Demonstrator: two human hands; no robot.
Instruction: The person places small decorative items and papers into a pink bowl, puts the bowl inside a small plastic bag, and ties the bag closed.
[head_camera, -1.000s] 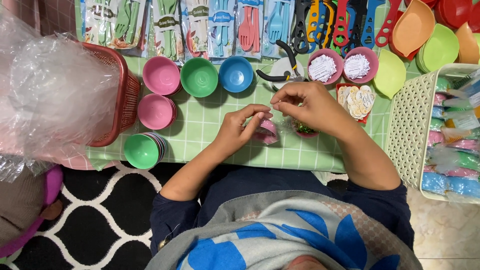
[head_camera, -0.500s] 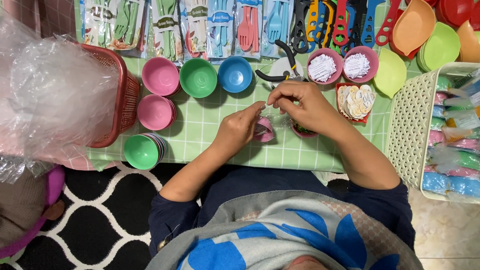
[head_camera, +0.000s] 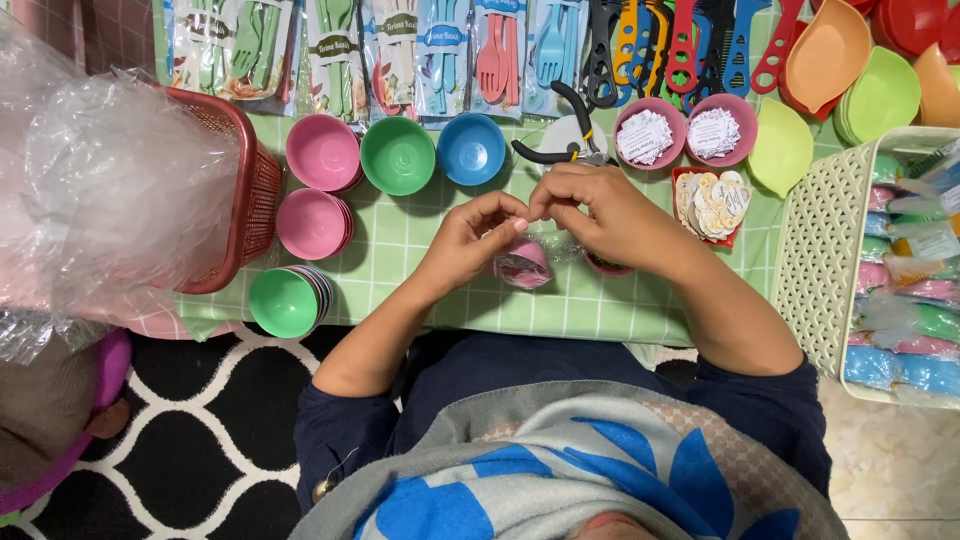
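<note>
A table (head_camera: 400, 240) under a green checked cloth carries everything. At its left edge a red basket (head_camera: 255, 190) holds a heap of clear plastic bags (head_camera: 110, 190). Off the right edge a cream lattice basket (head_camera: 825, 240) is filled with wrapped coloured bundles. Along the far edge lie packets of plastic cutlery (head_camera: 400, 50), combs and leaf-shaped dishes. Closer in, a pink bowl (head_camera: 322, 152), a green bowl (head_camera: 398, 155) and a blue bowl (head_camera: 470, 148) stand in a row. A second pink stack and a green stack sit toward the near left corner. Black pliers (head_camera: 560, 150) lie beside two pink bowls of paper tags.

Near the middle of the near edge, a small pink bundle in clear wrap (head_camera: 522, 262) rests on the cloth. It is roundish, so no long axis shows; its gathered wrap rises toward the hands. The left hand (head_camera: 470, 235) and right hand (head_camera: 600, 215) meet just above it. Fingertips of both are pinched shut on the wrap's top, though what else they grip is too small to tell.
</note>
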